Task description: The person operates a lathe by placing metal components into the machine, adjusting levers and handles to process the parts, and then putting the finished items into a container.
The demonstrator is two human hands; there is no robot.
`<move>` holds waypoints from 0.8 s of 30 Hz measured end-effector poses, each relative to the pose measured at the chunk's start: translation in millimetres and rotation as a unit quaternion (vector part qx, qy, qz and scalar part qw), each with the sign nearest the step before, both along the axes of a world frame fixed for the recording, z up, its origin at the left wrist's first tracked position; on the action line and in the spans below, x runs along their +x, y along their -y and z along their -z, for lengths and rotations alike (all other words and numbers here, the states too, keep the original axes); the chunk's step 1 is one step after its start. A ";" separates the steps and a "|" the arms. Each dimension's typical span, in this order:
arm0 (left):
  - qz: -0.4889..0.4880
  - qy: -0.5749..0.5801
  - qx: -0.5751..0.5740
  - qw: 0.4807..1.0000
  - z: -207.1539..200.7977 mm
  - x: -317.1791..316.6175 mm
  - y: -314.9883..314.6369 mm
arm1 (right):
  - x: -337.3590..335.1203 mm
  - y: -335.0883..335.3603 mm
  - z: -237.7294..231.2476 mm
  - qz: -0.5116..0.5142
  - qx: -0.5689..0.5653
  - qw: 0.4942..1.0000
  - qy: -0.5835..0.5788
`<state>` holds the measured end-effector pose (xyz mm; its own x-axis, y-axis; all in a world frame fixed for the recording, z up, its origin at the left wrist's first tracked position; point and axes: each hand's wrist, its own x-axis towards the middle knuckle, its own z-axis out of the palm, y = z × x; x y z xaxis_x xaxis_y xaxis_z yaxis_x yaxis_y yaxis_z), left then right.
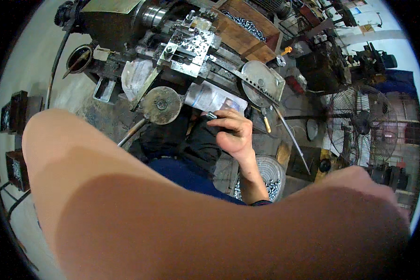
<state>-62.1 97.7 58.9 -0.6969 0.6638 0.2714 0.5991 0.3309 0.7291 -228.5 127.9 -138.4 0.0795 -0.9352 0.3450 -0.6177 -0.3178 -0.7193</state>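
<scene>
My left arm sweeps across the foreground very near the camera, elbow at the left. It ends in my left hand [364, 184] at the right, dark and blurred, its fingers not clear to see. My right hand [237, 133] is over my lap, palm partly turned up. Its fingertips pinch a small shiny metal piece [211, 115], cylinder-like in shape. Just beyond lies a printed sheet of paper [203, 97], at the foot of a machine that looks like a lathe [189, 46]. Dark metal chips litter the machine's slide. Partly behind my right forearm is a round basket [269, 164] of shiny metal pieces.
A round metal plate [162, 105] on a rod stands left of the paper; another round plate [260, 81] is to its right. A wooden box [240, 39] holds metal pieces at the back. A caged fan [362, 122] and a long metal rod [291, 140] are at the right.
</scene>
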 end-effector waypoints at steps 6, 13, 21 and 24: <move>-0.013 0.003 -0.007 1.000 -7.0 0.9 8.7 | 3.8 -0.2 -0.8 0.017 0.010 1.000 0.014; -0.085 0.014 -0.010 0.996 -14.5 17.7 38.1 | 2.6 0.9 0.7 0.021 0.006 1.000 -0.002; -0.584 0.032 -0.129 0.801 79.4 119.6 133.8 | -2.3 13.7 -10.6 0.028 -0.004 0.999 -0.022; -0.738 0.063 -0.416 0.527 130.2 200.9 176.5 | -4.2 34.5 -20.0 0.035 -0.006 0.999 -0.029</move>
